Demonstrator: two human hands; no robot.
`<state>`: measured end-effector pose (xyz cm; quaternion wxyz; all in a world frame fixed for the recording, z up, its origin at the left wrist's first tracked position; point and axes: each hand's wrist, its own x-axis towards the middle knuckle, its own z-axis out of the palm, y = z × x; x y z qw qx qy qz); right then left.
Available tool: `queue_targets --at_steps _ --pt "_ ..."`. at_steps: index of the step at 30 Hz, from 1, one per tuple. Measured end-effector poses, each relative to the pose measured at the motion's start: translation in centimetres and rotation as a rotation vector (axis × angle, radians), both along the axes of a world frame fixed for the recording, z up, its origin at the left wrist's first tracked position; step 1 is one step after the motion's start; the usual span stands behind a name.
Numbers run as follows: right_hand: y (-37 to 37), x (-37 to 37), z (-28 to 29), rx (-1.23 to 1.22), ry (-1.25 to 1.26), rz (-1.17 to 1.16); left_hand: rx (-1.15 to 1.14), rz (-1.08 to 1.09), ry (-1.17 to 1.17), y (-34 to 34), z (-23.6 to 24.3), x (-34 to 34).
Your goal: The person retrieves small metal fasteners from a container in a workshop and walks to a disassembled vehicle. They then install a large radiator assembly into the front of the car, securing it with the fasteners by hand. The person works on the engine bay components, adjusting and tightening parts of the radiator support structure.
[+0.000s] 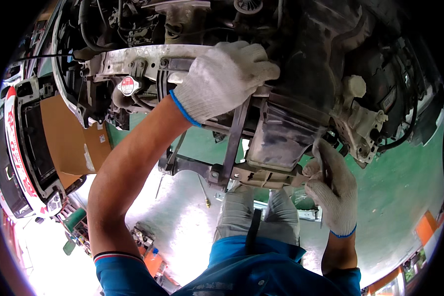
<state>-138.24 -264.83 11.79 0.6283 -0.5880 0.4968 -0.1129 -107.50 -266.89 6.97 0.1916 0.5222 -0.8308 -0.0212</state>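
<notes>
My left hand [227, 79], in a white knit glove with blue cuff, lies over the pale metal crossbeam [123, 59] of a car's front end, fingers curled; what they grip is hidden. Left of it is a radiator cap [129, 85]. My right hand [335, 192], gloved alike, is low on the right, fingers bent around a thin grey strip [318, 155] at the end of a dusty dark plastic housing [276, 135]. A dark upright bracket [234, 143] runs between my hands.
A cardboard sheet [69, 133] and a detached car panel [22, 153] stand at left. A long tool [204, 195] lies on the green floor [394, 187] below the car. Mixed items [143, 237] are at lower left, orange objects [424, 227] at right.
</notes>
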Motion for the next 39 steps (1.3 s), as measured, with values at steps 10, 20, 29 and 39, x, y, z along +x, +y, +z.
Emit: queue_targets --at_steps 10,20,29,39 --pt "1.7 8.2 0.5 0.52 -0.576 -0.417 0.825 0.5 1.126 13.4 5.4 -7.4" --pt "-7.6 10.0 0.8 -0.897 0.022 0.408 0.589 0.77 0.896 15.5 5.1 -2.3" --pt "-15.0 14.9 -0.9 -1.071 0.153 0.879 0.395 0.489 0.075 10.2 6.1 0.8" --pt "-15.5 13.6 -3.3 -1.109 -0.011 0.69 0.459 0.309 -0.078 7.0 6.1 2.5"
